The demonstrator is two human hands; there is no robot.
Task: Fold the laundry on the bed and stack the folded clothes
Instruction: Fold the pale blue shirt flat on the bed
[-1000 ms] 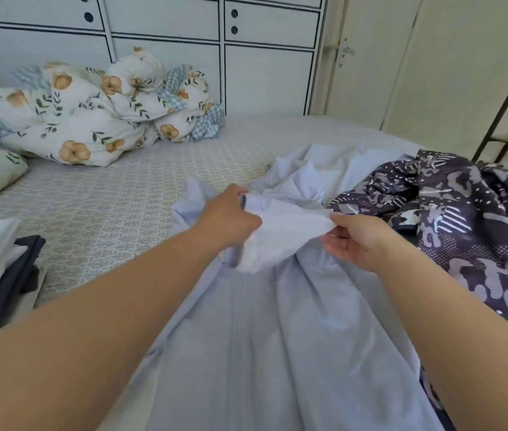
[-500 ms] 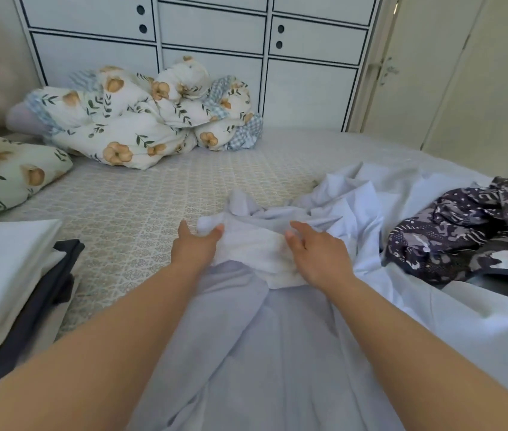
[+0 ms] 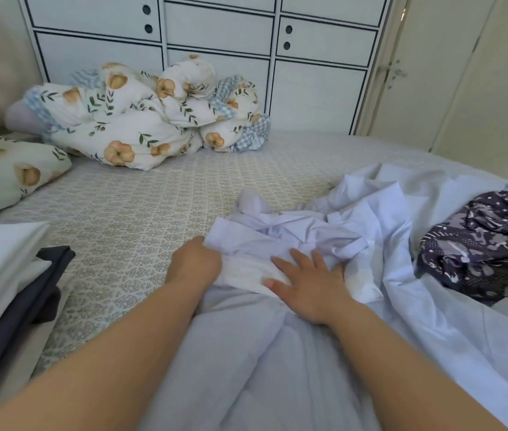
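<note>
A pale lilac garment [image 3: 280,362] lies crumpled on the bed [image 3: 140,219] in front of me, its white waistband bunched at the far end. My left hand [image 3: 195,264] grips the left edge of that bunched end with curled fingers. My right hand [image 3: 307,286] lies flat on the cloth with fingers spread, pressing it down. A dark patterned garment [image 3: 483,250] lies in a heap to the right. At the left edge sits a stack of folded clothes [image 3: 0,275], white on top with a dark piece under it.
A floral duvet [image 3: 147,116] is bundled at the back of the bed against white cupboards [image 3: 308,73]. A floral pillow [image 3: 7,175] lies at the far left. Patterned sheet shows between the stack and the lilac garment.
Both hands have brought the bunched end of the lilac garment down onto the bed. My right hand has gone from pinching the cloth to lying flat on it. The view has swung left.
</note>
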